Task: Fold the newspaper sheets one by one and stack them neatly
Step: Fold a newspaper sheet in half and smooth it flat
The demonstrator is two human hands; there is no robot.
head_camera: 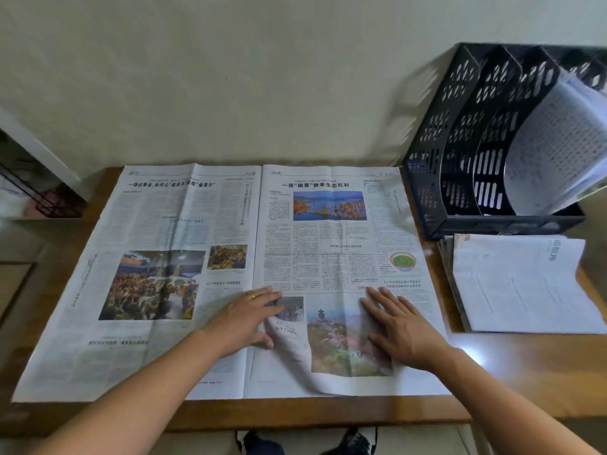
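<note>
A full newspaper sheet [184, 224] lies spread open across the wooden table [525, 366], its centre crease running down the middle. My left hand [244, 320] lies flat on it just beside the crease near the bottom, with straight fingers and a ring. My right hand [399, 326] presses flat on the right page over a colour picture. Between my hands the paper bulges up in a wrinkle. A stack of folded newspaper sheets [522, 284] lies on the table to the right.
A black mesh file rack [460, 152] stands at the back right with curled papers in one slot. A wall runs behind the table. A wire rack [49, 201] sits low at the far left. My shoes show below the table's front edge.
</note>
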